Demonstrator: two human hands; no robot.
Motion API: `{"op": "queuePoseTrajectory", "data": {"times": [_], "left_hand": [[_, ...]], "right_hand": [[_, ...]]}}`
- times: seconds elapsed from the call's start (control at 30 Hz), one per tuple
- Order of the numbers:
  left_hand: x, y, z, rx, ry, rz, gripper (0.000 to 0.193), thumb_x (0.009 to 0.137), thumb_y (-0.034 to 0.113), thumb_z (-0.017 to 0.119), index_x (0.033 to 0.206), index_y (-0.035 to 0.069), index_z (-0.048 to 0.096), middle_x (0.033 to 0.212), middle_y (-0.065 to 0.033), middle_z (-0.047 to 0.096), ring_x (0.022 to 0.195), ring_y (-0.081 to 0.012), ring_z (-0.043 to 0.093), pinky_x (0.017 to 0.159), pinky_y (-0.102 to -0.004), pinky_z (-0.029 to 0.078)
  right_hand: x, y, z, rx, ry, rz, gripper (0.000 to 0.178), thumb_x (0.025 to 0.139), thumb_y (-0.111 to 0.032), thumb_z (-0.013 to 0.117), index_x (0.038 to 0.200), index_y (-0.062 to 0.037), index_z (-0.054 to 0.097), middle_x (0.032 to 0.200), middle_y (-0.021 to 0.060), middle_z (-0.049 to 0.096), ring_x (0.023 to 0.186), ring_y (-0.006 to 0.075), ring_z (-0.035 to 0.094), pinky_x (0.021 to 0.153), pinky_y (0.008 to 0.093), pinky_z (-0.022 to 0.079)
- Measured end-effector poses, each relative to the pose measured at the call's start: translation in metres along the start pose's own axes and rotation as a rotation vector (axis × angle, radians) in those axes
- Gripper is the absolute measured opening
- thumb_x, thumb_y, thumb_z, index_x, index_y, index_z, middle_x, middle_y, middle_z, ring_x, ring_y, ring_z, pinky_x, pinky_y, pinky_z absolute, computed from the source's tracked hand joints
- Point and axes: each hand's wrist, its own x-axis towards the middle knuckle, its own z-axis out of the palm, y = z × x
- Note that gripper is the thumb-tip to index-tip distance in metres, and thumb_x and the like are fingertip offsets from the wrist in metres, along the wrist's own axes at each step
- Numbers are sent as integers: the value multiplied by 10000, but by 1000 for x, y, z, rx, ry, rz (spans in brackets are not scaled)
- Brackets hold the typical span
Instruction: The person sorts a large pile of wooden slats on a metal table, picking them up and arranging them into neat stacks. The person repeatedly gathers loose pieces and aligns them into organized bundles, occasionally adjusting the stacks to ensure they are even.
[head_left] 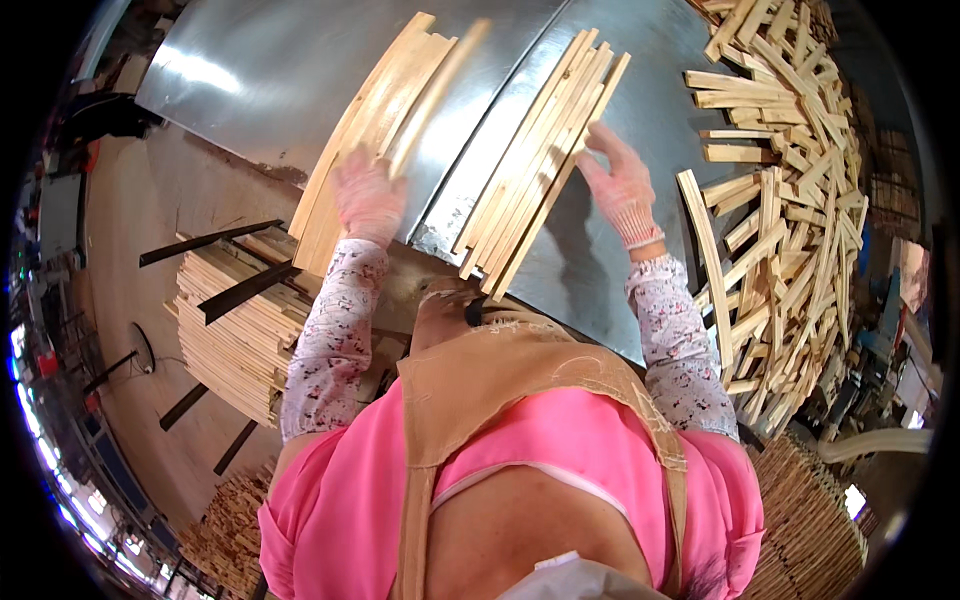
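Observation:
Two groups of long pale wooden strips lie on a shiny metal tabletop. My left hand (370, 197), in a light glove, is over the left group of strips (375, 105); its fingers are smeared by motion. One blurred wooden strip (437, 97) slants up from beside that hand, and whether the hand grips it cannot be made out. Along the right edge of the other group of strips (540, 165) is my right hand (618, 180), also gloved. Its thumb and fingers are apart, close to the outermost strip, with nothing visibly held.
A large jumbled heap of wooden pieces (790, 230) covers the right side of the metal table (270, 75). Lower left, a stack of strips (235, 325) rests among dark metal bars (245, 292). More stacked wood (805, 505) stands at the lower right.

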Motion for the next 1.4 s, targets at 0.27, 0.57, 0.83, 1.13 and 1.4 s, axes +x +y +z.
{"op": "queuePoseTrajectory", "data": {"times": [0.27, 0.57, 0.83, 1.13, 1.4], "left_hand": [[4, -20, 27, -110, -17, -75, 846, 905, 392, 779, 1632, 170, 408, 1443, -191, 558, 1388, -415, 518, 1189, -523, 400], [58, -67, 13, -80, 133, 18, 773, 800, 532, 810, 1399, 66, 662, 1320, -205, 674, 1228, -389, 622, 1056, -493, 511], [39, -19, -23, -92, -174, -231, 1050, 833, 526, 829, 1694, 184, 336, 1633, -253, 457, 1490, -420, 488, 1208, -487, 442], [36, -27, 20, 15, -155, -77, 1054, 915, 447, 780, 1742, 222, 166, 1643, -209, 438, 1495, -402, 474, 1221, -476, 438], [29, -12, -2, 0, -67, -5, 1052, 896, 545, 774, 1712, 110, 274, 1634, -228, 450, 1500, -405, 461, 1239, -442, 406]], "right_hand": [[-103, 198, -84, -473, 151, 525, 698, 900, -379, 768, 1505, -78, 591, 1377, 256, 684, 1318, 404, 624, 1122, 493, 499], [-134, 264, -143, -646, -61, 706, 661, 967, -487, 651, 1517, -129, 569, 1328, 267, 711, 1248, 474, 659, 1084, 550, 509], [-51, 221, -99, -129, -109, 383, 391, 1057, -351, 638, 1314, -56, 660, 1025, 207, 780, 951, 362, 772, 850, 470, 616], [7, 70, 67, -60, -153, 438, 625, 1022, -544, 549, 1302, 2, 665, 1183, 287, 741, 1104, 470, 708, 1000, 518, 549], [-7, 135, 61, 376, -51, 473, 671, 1019, -462, 550, 1388, 92, 634, 1359, 352, 663, 1317, 471, 618, 1153, 476, 462]]}}
